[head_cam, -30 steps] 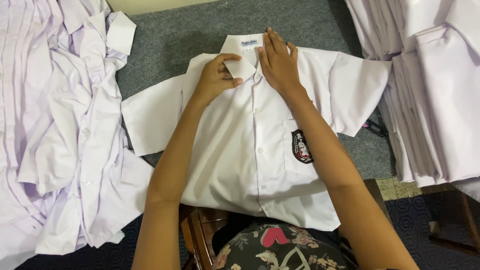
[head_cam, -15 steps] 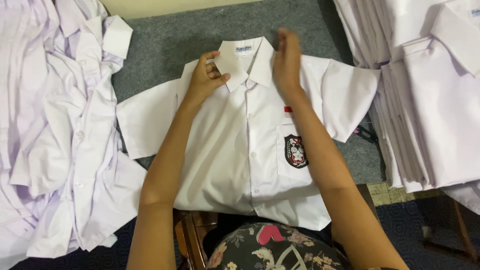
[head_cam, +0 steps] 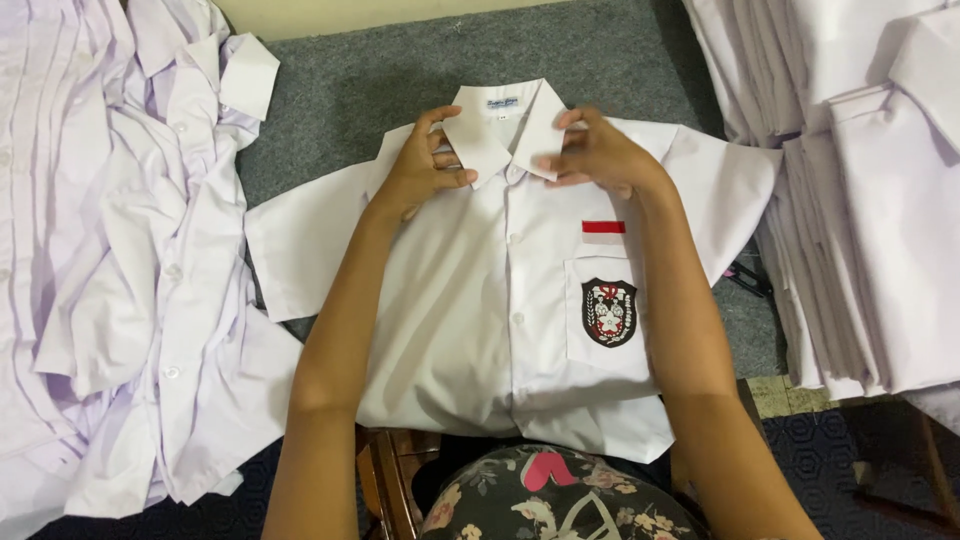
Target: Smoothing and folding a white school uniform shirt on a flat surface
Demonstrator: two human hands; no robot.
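2 hands work the collar (head_cam: 505,125) of a white school shirt (head_cam: 480,300) lying flat at frame centre, its long axis running top to bottom. The left hand (head_cam: 425,165) pinches the left collar point; the right hand (head_cam: 600,155) seemingly pinches the other, equally near.

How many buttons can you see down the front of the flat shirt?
3 on the shirt placket: one under the collar, one at chest height, one level with the badge. Lower ones may be hidden.

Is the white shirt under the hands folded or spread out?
Spread out: the white shirt lies flat, front up, both short sleeves extended sideways.
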